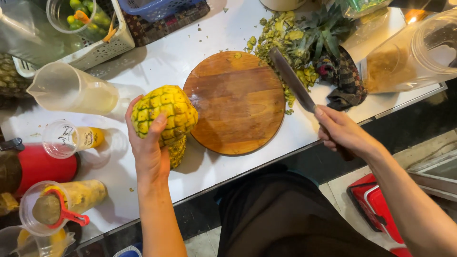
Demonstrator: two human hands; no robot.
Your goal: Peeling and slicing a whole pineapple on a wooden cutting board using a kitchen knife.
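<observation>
My left hand (148, 147) grips a partly peeled yellow pineapple (166, 114) and holds it just left of a round wooden cutting board (238, 102). A strip of peel hangs from the fruit's underside. My right hand (343, 132) holds a long-bladed knife (291, 81) by its dark handle. The blade points up and to the left over the board's right edge. The board's surface is bare apart from a small scrap near its top.
A heap of pineapple peel and a leafy crown (300, 38) lies beyond the board beside a dark cloth (343, 76). Clear jugs and cups (71, 88) stand on the white counter (162, 62) at left. A large clear jar (414, 52) lies at right, a red box (376, 209) on the floor.
</observation>
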